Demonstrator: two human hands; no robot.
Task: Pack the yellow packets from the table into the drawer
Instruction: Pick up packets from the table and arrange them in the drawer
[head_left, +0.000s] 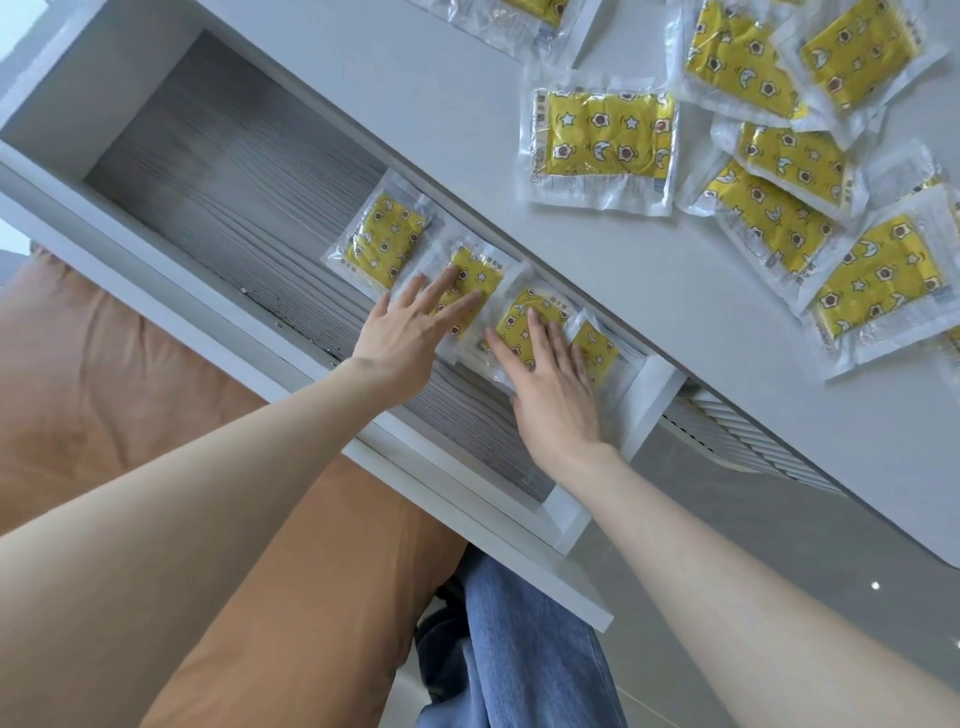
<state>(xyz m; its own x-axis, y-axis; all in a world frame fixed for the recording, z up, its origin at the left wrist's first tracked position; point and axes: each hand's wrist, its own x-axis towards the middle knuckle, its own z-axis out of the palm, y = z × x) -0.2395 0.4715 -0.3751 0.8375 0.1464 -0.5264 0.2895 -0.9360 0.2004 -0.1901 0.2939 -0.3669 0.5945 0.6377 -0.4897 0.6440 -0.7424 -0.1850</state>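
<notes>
Drawer (218, 171) is pulled open under the surface (415, 93) and has a grey ribbed floor and white walls. Four packets sit in a row along its far edge, running from far-left to near-right and overlapping a bit at the edges.

Left hand (402, 332) lies flat on the second packet (475, 278), fingers straight and spread, pressing and not gripping. Right hand (550, 384) does the same on the third packet (519, 317), palm down, nothing pinched. The hands are apart, side by side, one packet each. The first packet (382, 239) and the last packet (597, 345) are untouched.

The rest of the task's packets are on the surface, far-right of both hands and past the drawer's far edge. The closest is a single packet (602, 140) lying flat with its long axis roughly left-right. Beyond it, further right, is a loose overlapping pile (779, 208). The right hand is the nearer one to all of these, and the left would have to cross over. Probably the next reach is up and right with the right hand.

The packets are flat rectangles with a clear crinkly plastic border and a yellow inner pouch printed with stars, moons and flowers. They look soft, slippery and glossy, so they would likely slide on the smooth matte surface. Lots remain, so the task is at an early to middle stage.

Jeans (519, 649) and an orange seat (130, 389) are visible below the drawer.
</notes>
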